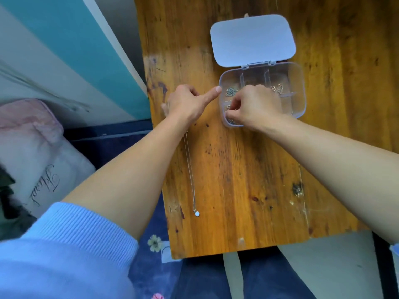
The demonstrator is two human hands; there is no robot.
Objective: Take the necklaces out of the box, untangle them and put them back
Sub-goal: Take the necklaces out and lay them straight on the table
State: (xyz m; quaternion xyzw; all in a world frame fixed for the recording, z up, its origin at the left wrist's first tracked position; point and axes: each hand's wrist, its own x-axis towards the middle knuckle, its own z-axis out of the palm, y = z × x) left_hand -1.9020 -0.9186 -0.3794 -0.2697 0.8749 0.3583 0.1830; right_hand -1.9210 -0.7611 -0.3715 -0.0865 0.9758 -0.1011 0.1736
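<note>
A clear plastic box with several compartments stands open on the wooden table, its white lid folded back. Small bunched chains lie in its compartments, one silver bunch at the left. My right hand reaches into the box's near-left compartment, fingers pinched together; what they hold is hidden. My left hand rests on the table left of the box, thumb touching the box's left wall. A thin necklace with a round white pendant lies stretched out on the table under my left forearm.
The table's left edge runs close beside the stretched necklace, and its near edge is just below the pendant. A pink-grey cushion lies on the floor at left. A dark knot marks the wood at right.
</note>
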